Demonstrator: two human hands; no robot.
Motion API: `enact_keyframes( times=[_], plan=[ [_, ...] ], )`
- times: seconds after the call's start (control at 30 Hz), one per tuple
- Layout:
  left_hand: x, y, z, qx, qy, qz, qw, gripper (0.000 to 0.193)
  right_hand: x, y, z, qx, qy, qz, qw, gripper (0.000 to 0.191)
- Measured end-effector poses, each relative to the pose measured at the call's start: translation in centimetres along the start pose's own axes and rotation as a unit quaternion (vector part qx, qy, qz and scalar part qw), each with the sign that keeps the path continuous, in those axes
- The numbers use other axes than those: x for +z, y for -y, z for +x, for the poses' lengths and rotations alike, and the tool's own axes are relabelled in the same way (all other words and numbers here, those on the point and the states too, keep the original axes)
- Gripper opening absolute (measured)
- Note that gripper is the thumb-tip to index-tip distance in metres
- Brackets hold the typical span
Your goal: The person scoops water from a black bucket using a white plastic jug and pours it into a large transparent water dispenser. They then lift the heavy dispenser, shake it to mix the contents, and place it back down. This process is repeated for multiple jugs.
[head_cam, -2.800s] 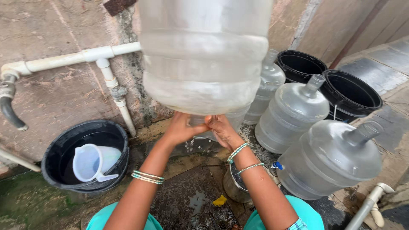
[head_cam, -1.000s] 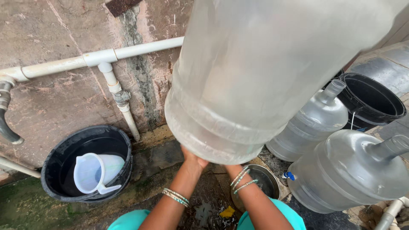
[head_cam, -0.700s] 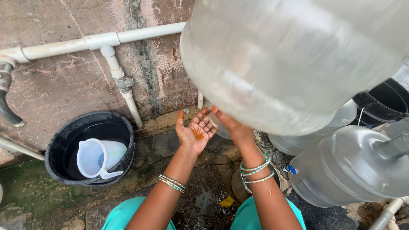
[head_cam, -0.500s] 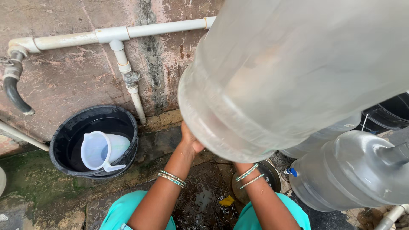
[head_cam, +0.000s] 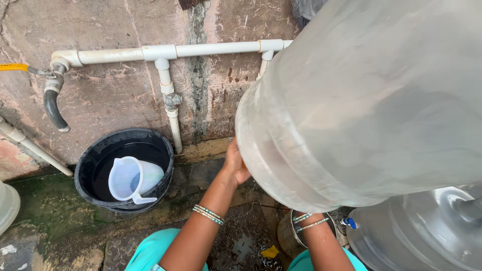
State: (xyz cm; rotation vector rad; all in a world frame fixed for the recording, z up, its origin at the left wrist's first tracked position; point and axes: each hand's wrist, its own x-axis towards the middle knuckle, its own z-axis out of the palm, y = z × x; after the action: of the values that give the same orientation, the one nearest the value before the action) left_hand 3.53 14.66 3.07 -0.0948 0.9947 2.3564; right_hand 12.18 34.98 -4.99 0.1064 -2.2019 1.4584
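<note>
A big translucent water jug [head_cam: 371,100] fills the right and upper part of the view, tilted with its base toward the camera and hanging over both forearms. It hides most of what the hands are doing.

The left hand [head_cam: 235,163] reaches forward under the jug's lower rim, just in front of the wall [head_cam: 110,95]. Only the back of the hand and the wrist with its green bangles [head_cam: 208,214] show. The fingers vanish behind the jug, so I cannot tell whether they are spread, closed or gripping anything. The right hand is wholly hidden behind the jug. Only its forearm with bangles [head_cam: 311,223] shows below the jug, above a small metal pot [head_cam: 287,236] on the wet ground.

Left of the jug, a black tub [head_cam: 90,170] sits against the wall under the white pipe [head_cam: 165,51], probably so it can catch water from the plumbing. A clear plastic measuring jug [head_cam: 131,179] lies tilted inside it. A dark hose end [head_cam: 52,103] curves down from the pipe's far left end. At lower right of the big jug, another jug [head_cam: 422,236] is cut off by the frame edge. A pale container at the far left edge is too cropped to identify.
</note>
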Motion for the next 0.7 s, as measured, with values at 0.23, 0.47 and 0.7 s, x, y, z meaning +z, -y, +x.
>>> enact_keyframes(
  times=[0.23, 0.47, 0.7],
  plan=[
    [-4.1, -8.6, -1.8, 0.160, 0.004, 0.043, 0.986, 0.079, -3.6, 1.8, 0.6, 0.018, -0.054, 0.136, 0.989, 0.066],
    [-9.0, -10.4, -1.5, 0.282, 0.105, -0.111, 0.947, 0.078, -0.9, 2.6, 2.5, -0.001, 0.028, -0.046, 0.999, 0.067],
    [-8.2, -8.9, -1.1, 0.289, 0.118, -0.112, 0.943, 0.077, 1.7, 1.8, 0.5, -0.054, -0.013, -0.094, 0.994, 0.069]
  ],
)
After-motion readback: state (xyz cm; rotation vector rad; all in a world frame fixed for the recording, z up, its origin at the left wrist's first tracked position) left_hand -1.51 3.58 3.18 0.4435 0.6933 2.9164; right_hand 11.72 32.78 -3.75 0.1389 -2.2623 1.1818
